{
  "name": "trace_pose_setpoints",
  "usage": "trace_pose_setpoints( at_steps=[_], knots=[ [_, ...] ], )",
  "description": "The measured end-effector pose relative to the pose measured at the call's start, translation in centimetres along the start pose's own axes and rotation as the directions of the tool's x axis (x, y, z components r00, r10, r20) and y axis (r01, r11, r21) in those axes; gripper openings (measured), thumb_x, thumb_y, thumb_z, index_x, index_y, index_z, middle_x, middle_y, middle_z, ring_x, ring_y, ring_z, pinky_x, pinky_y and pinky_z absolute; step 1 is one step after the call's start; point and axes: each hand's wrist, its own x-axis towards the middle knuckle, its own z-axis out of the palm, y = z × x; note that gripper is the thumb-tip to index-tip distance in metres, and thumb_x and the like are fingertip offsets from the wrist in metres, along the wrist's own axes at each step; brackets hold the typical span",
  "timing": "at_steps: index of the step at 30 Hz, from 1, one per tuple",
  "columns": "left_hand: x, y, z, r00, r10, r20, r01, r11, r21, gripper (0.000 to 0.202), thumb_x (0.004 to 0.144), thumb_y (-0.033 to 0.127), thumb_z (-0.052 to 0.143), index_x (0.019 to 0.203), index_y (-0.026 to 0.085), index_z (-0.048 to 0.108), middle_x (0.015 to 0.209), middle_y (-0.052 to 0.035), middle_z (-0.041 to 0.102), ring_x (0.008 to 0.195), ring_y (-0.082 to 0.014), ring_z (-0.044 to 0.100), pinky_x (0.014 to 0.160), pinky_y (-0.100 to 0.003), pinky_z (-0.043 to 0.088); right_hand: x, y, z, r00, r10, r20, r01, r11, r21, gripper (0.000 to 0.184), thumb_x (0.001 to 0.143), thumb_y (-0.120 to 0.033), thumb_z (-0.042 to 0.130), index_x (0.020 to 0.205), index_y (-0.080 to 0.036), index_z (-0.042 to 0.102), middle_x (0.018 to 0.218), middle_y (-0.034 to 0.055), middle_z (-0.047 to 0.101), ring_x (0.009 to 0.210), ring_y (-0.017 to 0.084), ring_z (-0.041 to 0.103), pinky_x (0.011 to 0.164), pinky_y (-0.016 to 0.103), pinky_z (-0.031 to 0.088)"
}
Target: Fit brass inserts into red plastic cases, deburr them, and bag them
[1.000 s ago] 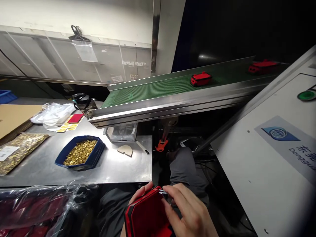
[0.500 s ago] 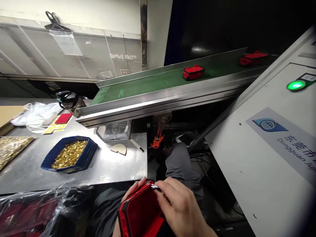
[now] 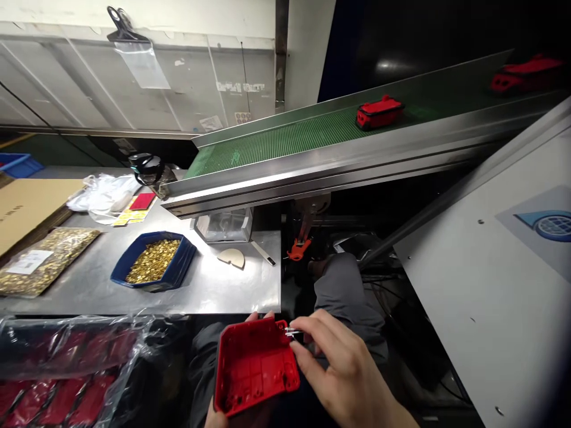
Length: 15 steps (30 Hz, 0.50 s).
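Note:
My left hand [image 3: 216, 415] is closed around the red plastic housing [image 3: 254, 365], its fingertips showing behind the top edge and its thumb at the lower left corner. The housing is an open shell, its hollow inside turned up toward me, with small posts and holes along the walls. My right hand [image 3: 341, 362] pinches thin, shiny metal pieces [image 3: 292, 331] between thumb and forefinger. Their ends are at the housing's upper right corner; whether they touch it I cannot tell. Exactly what kind of pieces they are is too small to make out.
A green conveyor [image 3: 276, 139] slopes up to the right, carrying a red housing [image 3: 380, 112] and another beyond. On the metal table [image 3: 214, 294] stands a blue bin [image 3: 181, 267] of brass parts. Bagged red parts [image 3: 66, 392] lie lower left; a white machine [image 3: 486, 285] stands right.
The housing in my left hand has tilted so its inside now faces up. My right hand stays at its upper corner. My view has shifted, moving the surroundings across the picture.

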Motion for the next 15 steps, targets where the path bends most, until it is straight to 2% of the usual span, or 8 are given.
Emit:
trace_pose_setpoints(
  at_steps=[1,3,5,7,8,10,13,15],
  knots=[
    [0.2,0.1,0.0,1.0,0.006,-0.013,-0.006,1.0,0.012,0.059,0.084,0.043,0.072,0.141,0.032,0.058,0.153,-0.0038,0.052,0.142,-0.0377,0.046,0.118,-0.051,0.039,0.4,-0.1,0.0,1.0,0.008,0.0,-0.008,0.999,-0.033,0.018,0.098,-0.023,0.052,0.113,-0.026,0.061,0.094,0.0032,0.066,0.084,0.018,0.063,0.074,0.03,0.049],
    [0.3,0.3,-0.4,1.0,0.008,-0.025,-0.007,1.0,0.008,0.064,0.081,0.044,0.075,0.142,0.032,0.057,0.153,-0.0055,0.053,0.139,-0.0383,0.049,0.116,-0.05,0.042,1.0,0.6,0.0,0.994,0.109,-0.013,-0.109,0.993,-0.047,0.014,0.098,-0.027,0.051,0.108,-0.027,0.06,0.093,0.0021,0.067,0.084,0.019,0.065,0.074,0.03,0.049],
    [0.3,0.9,-1.3,1.0,0.013,-0.01,-0.013,0.999,-0.038,0.069,0.079,0.051,0.076,0.143,0.031,0.056,0.152,-0.0095,0.053,0.137,-0.0422,0.051,0.114,-0.057,0.043,1.4,2.4,0.5,0.964,0.266,0.0,-0.266,0.963,-0.048,0.013,0.099,-0.032,0.048,0.106,-0.027,0.058,0.089,0.0005,0.069,0.08,0.019,0.067,0.07,0.029,0.048],
    [0.3,1.6,-2.4,1.0,0.011,0.01,-0.01,0.996,-0.088,0.067,0.081,0.056,0.073,0.14,0.028,0.06,0.148,-0.0151,0.056,0.135,-0.047,0.05,0.112,-0.067,0.039,2.4,4.7,2.2,0.922,0.381,0.066,-0.37,0.92,-0.133,0.013,0.099,-0.033,0.047,0.103,-0.027,0.057,0.087,-0.0004,0.069,0.076,0.019,0.068,0.066,0.029,0.046],
    [0.4,2.1,-3.1,1.0,-0.003,0.013,0.005,0.994,-0.109,0.064,0.083,0.058,0.069,0.137,0.025,0.063,0.146,-0.0177,0.057,0.135,-0.0484,0.049,0.112,-0.071,0.036,3.2,5.8,3.7,0.916,0.39,0.097,-0.366,0.909,-0.197,0.013,0.099,-0.032,0.046,0.099,-0.026,0.058,0.087,-0.0002,0.069,0.077,0.02,0.068,0.066,0.029,0.046],
    [0.6,2.9,-4.7,0.998,-0.052,0.021,0.055,0.988,-0.147,0.064,0.087,0.063,0.061,0.132,0.019,0.067,0.143,-0.0217,0.058,0.136,-0.0487,0.047,0.113,-0.074,0.03,5.5,7.5,7.3,0.932,0.338,0.133,-0.291,0.913,-0.287,0.013,0.098,-0.027,0.048,0.094,-0.025,0.06,0.091,0.0016,0.069,0.085,0.02,0.067,0.072,0.029,0.047],
    [0.6,3.9,-7.3,0.994,-0.105,0.026,0.108,0.975,-0.195,0.076,0.09,0.071,0.049,0.132,0.009,0.065,0.146,-0.0257,0.052,0.139,-0.0447,0.046,0.118,-0.065,0.03,10.0,8.1,13.0,0.96,0.23,0.161,-0.171,0.934,-0.313,0.01,0.096,-0.023,0.053,0.096,-0.022,0.063,0.1,0.0052,0.069,0.1,0.022,0.064,0.088,0.032,0.047],
    [0.4,4.3,-8.9,0.993,-0.115,0.004,0.113,0.97,-0.217,0.08,0.089,0.072,0.048,0.133,0.006,0.063,0.148,-0.0269,0.048,0.139,-0.0417,0.047,0.119,-0.057,0.034,12.8,7.8,15.3,0.963,0.193,0.187,-0.129,0.942,-0.31,0.008,0.093,-0.024,0.059,0.097,-0.02,0.065,0.104,0.0075,0.068,0.105,0.025,0.062,0.094,0.036,0.046]
  ],
)
